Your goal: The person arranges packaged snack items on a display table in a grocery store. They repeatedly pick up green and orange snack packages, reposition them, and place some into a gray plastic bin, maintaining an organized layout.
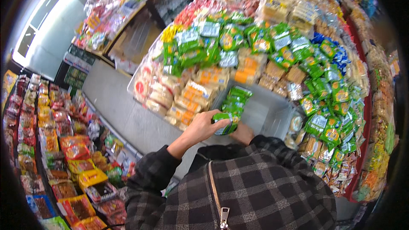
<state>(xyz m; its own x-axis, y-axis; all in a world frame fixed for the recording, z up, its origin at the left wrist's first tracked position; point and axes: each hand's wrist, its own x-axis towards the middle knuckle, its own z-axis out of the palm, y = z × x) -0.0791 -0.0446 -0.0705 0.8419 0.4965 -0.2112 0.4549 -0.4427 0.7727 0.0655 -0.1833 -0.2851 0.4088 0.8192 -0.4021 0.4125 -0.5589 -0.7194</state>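
My left hand [202, 125] is closed around a green snack packet [227, 122] at the near end of a clear plastic bin [271, 110], its thumb across the top. Just beyond it, several more green packets [237, 98] stand in a row along the bin's left side. The right part of the bin shows bare plastic. My right hand [244, 134] is low at the bin's near edge, beside the held packet. Its fingers are hidden behind that packet, so whether they grip it cannot be seen.
Loose green packets [231, 36] are heaped behind the bin and down its right side. Orange-and-clear packs [191, 97] and round wrapped pastries [159, 92] lie to the left. A grey aisle floor [108, 86] separates this display from shelves of bagged snacks [76, 153].
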